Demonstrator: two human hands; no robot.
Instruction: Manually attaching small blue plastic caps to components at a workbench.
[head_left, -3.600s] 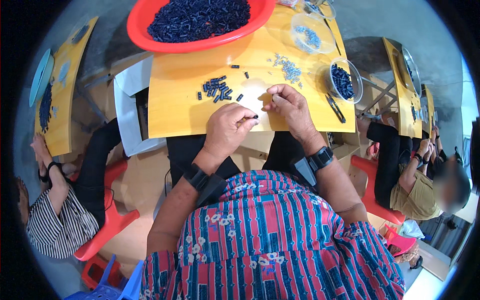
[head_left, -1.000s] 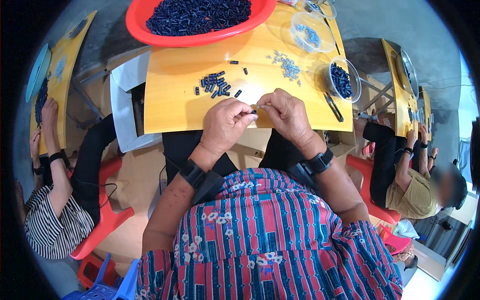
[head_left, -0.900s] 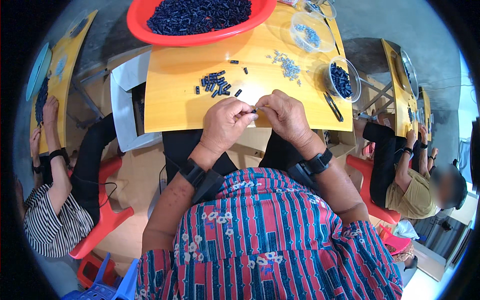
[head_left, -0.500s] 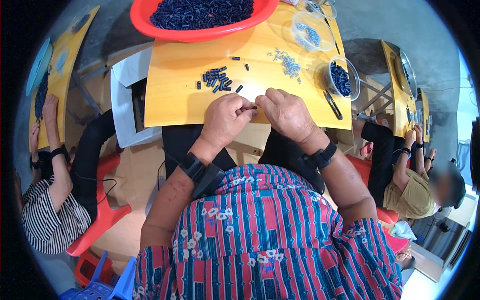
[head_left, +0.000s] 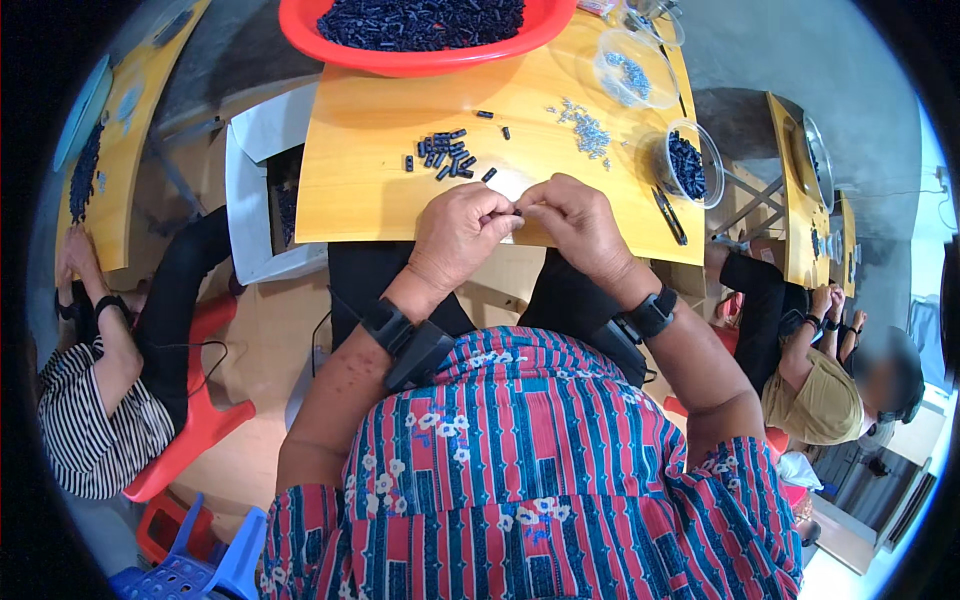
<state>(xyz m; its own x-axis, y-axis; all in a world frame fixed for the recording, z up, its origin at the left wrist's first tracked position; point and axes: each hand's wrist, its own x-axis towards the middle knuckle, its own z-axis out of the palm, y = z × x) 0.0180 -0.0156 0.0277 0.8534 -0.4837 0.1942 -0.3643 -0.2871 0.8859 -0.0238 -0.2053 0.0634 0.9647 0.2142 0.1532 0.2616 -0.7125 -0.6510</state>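
Over the front edge of the table, my left hand (head_left: 458,236) pinches a small black block (head_left: 517,212) between thumb and forefinger. Closed right against it is my right hand (head_left: 580,226), its fingertips meeting at the block's end; anything tiny between them is hidden. Just beyond my hands lies a loose pile of small black blocks (head_left: 440,153), with a few single ones apart from it. Farther right, small shiny metal pieces (head_left: 588,133) are scattered on the tabletop (head_left: 360,200).
A red basin (head_left: 430,68) of black pieces stands at the back. To the right are a clear tub (head_left: 712,165) of black blocks, a clear tub (head_left: 665,85) of metal pieces and a black pen-like tool (head_left: 670,216). Co-workers sit at tables on both sides; a white carton (head_left: 245,190) stands left.
My right hand has turned and come down onto the block, its fingertips now meeting the left hand's. The whole view has shifted slightly. The left co-worker's hands have drawn back toward the table's near edge.
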